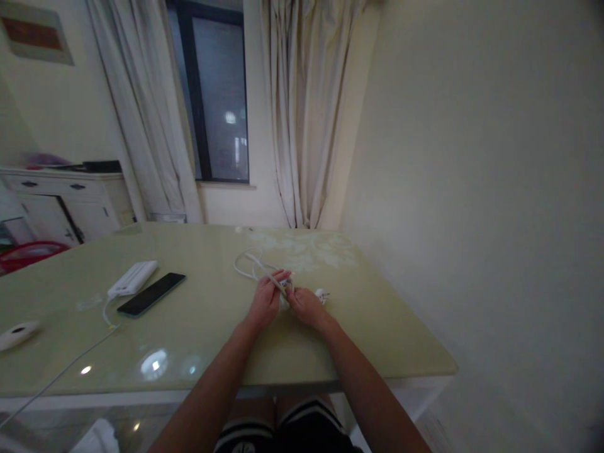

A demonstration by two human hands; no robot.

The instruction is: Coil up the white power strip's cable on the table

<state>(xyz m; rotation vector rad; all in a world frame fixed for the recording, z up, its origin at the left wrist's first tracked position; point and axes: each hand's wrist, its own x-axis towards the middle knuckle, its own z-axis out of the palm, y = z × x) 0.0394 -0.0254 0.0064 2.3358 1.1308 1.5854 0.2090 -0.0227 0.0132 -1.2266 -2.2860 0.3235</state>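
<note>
Over the middle of the table, my left hand and my right hand meet with their fingertips close together. Both are closed on a white power cable. Its loops spread on the tabletop beyond my left hand, and a strand runs back between my fingers. A white plug with metal pins shows just to the right of my right hand. Part of the cable is hidden behind the fingers, so exactly how it is bunched there cannot be made out.
On the pale green table, a black phone lies beside a white power strip, whose cord trails off the near edge. A white mouse-like object sits far left. A wall flanks the table's right side.
</note>
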